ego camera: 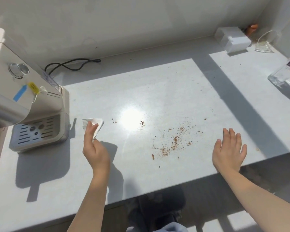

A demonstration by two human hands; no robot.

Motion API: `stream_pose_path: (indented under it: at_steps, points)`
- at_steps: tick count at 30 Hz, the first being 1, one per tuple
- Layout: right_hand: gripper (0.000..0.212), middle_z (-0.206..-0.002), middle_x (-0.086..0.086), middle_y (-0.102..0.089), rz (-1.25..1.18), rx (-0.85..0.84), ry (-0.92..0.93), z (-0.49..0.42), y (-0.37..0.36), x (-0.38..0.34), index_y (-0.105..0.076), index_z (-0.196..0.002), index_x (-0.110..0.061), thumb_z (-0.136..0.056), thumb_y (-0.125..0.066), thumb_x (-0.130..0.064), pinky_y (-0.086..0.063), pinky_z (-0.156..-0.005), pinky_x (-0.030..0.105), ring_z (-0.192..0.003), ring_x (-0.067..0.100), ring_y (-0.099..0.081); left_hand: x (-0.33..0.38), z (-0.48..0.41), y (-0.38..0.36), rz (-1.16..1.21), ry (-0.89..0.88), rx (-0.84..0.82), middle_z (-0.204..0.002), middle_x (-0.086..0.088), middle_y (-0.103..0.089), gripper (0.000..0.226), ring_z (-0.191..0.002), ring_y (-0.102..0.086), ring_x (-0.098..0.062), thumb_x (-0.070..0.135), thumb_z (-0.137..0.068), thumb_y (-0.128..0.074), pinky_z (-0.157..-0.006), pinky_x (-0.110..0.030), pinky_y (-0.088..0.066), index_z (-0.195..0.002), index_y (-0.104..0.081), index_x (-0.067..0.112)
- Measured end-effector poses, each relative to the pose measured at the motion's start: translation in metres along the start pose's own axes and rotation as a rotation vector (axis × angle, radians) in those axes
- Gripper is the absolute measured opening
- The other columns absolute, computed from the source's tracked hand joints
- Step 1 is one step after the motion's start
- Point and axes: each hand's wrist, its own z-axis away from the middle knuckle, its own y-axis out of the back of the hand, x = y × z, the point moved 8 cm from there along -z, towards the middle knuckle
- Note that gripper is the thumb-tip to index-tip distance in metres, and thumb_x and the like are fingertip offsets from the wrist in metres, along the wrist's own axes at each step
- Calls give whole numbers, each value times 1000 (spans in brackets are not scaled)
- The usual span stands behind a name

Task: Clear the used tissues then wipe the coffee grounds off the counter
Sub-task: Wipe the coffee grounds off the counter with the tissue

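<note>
Now, left hand (95,144) seemingly pinching tissue (95,125), right hand (228,150) open beside coffee grounds (172,143)

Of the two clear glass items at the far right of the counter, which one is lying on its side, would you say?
The glass carafe in the back corner, beside the white box, lies tipped over. The labelled bottle nearer the front stands upright.

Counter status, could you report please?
Left hand holds tissue. Right hand open, flat on counter. Grounds unwiped between hands. Nothing blocking.
</note>
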Motion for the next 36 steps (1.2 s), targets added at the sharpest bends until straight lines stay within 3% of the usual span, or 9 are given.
stream_pose_path:
  at_steps: [7,11,14,18,20,23,28,32,36]
  points:
    - [56,-157,0,-27,-2,-1,-8,1,2,-1,-29,-146,-22,-93,-20,-36,-13,-115,52,-146,22,-15,-50,4,27,-187,131,-142,-139,5,-52,56,-124,-45,-1,-6,-86,-31,-91,5,-31,-123,-59,26]
    - [57,-157,0,-27,-16,-1,-11,1,3,-1,-29,-146,-22,-92,-20,-37,-12,-115,52,-147,21,-15,-60,22,10,-296,136,-395,-130,10,-51,49,-110,-50,-1,20,-76,-43,-84,-16,-42,-123,-52,32]
    - [57,-156,-1,-27,-27,-1,-15,2,3,-2,-30,-146,-23,-92,-21,-37,-12,-115,52,-147,21,-15,-60,18,-2,-447,8,-552,-141,5,-45,49,-127,-40,-18,15,-78,-50,-102,-34,-36,-127,-53,21]
    - [57,-157,0,-28,-26,-1,-17,1,4,-2,-31,-146,-23,-92,-21,-37,-12,-115,52,-146,21,-15,-57,15,-11,-667,-143,-614,-146,0,-43,40,-133,-29,-25,20,-87,-45,-108,-40,-26,-125,-57,15]
    - [57,-157,0,-27,-31,-5,-21,2,4,-2,-31,-146,-23,-92,-21,-37,-11,-115,51,-147,21,-14,-57,25,-14,-686,-209,-662,-152,-2,-34,52,-142,-22,-23,27,-89,-35,-116,-40,-19,-137,-47,11]
    - [57,-157,-1,-26,-27,-9,-21,2,5,-3,-30,-146,-22,-92,-22,-37,-10,-116,50,-147,20,-13,-67,50,-15,-779,-320,-774,-161,4,1,61,-147,7,-8,34,-96,-25,-120,-30,4,-151,-9,14]
    - [57,-157,-1,-26,-20,-14,-20,2,5,-2,-29,-147,-23,-92,-22,-37,-11,-116,51,-147,20,-13,-89,44,10,-931,-300,-683,-160,5,12,67,-146,14,-5,48,-94,-12,-117,-24,12,-152,4,18]
    - [56,-157,0,-26,-21,-12,-12,2,5,-5,-30,-146,-23,-92,-22,-37,-11,-115,51,-147,21,-14,-96,-6,30,-1013,-161,-515,-161,-5,1,64,-148,5,-16,38,-95,-21,-121,-37,3,-152,-5,15]
    - [56,-157,0,-26,-19,-21,-20,1,3,-1,-28,-146,-23,-92,-21,-37,-11,-115,52,-147,21,-13,-89,10,19,-994,-119,-506,-161,-5,3,59,-148,6,-18,31,-100,-26,-120,-38,4,-152,-3,16]
